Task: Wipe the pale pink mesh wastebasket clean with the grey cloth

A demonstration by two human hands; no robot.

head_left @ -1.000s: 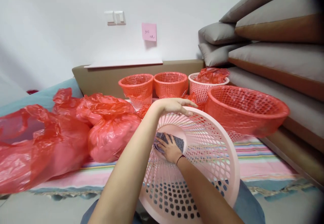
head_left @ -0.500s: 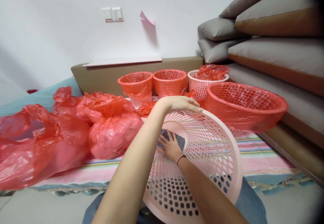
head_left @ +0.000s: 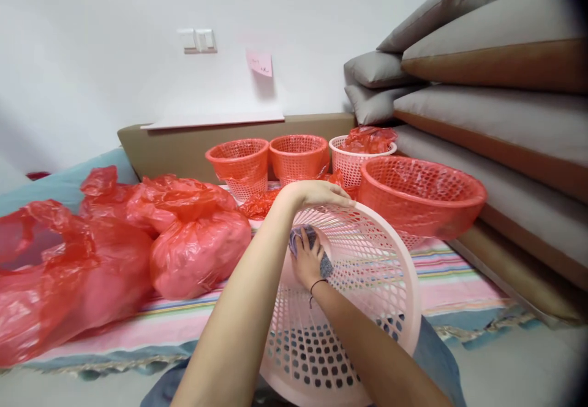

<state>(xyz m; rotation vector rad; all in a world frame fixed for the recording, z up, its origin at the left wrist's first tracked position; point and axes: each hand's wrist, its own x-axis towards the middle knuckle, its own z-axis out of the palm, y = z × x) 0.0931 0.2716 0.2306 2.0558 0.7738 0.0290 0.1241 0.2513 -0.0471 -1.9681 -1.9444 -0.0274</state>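
A pale pink plastic basket (head_left: pixel 410 284) with perforated sides lies tipped, its open mouth facing me. Over its upper rim my left hand (head_left: pixel 319 192) is hooked, with the fingertips partly hidden behind the edge. My right hand (head_left: pixel 307 261) reaches inside to the basket's bottom. Under its fingers is a speckled grey cloth (head_left: pixel 326 266), bunched and pressed against the base. A thin dark band circles the right wrist.
Red plastic bags (head_left: pixel 199 241), full and bulging, lie at left. Bag-lined baskets (head_left: pixel 298 155) stand behind, and a larger red-covered basket (head_left: pixel 420 201) is at right. Grey cushions (head_left: pixel 496 113) are stacked at far right. A striped cloth (head_left: pixel 459 272) covers the low surface.
My right hand has turned and shifted slightly on the basket's bottom, and the grey cloth is now more bunched under it. My left hand keeps its hold on the rim. The view has shifted slightly.
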